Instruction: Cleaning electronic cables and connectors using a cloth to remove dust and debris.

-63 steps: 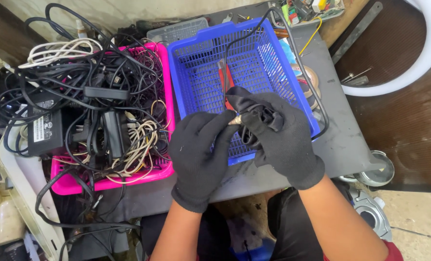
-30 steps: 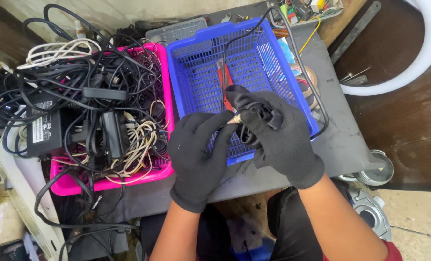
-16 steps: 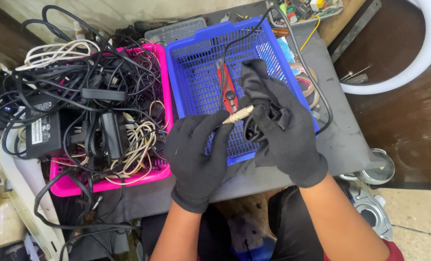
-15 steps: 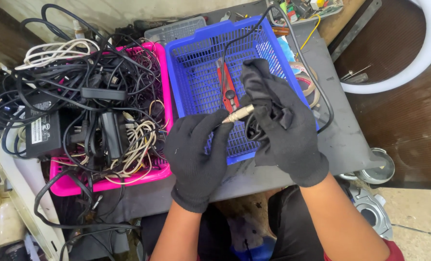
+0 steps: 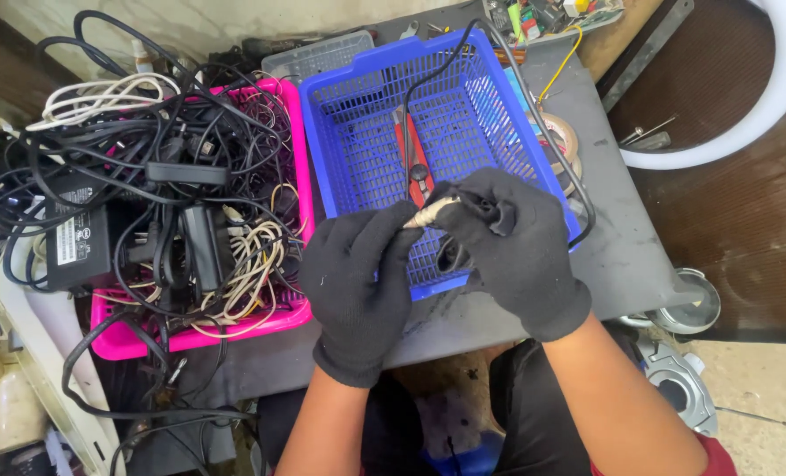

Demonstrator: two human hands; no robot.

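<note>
Head view: cable plug (image 5: 430,212) between hands.

Even, soft daylight from above, faint shadows, sharp focus throughout, mild wide-angle stretch at edges, no glare

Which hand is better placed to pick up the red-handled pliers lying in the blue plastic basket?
Probably the left hand: only its fingers pinch the pale cable end, easily released. The right hand is wrapped around the black cable. The red-handled pliers lie just above both, in the blue plastic basket.
</note>
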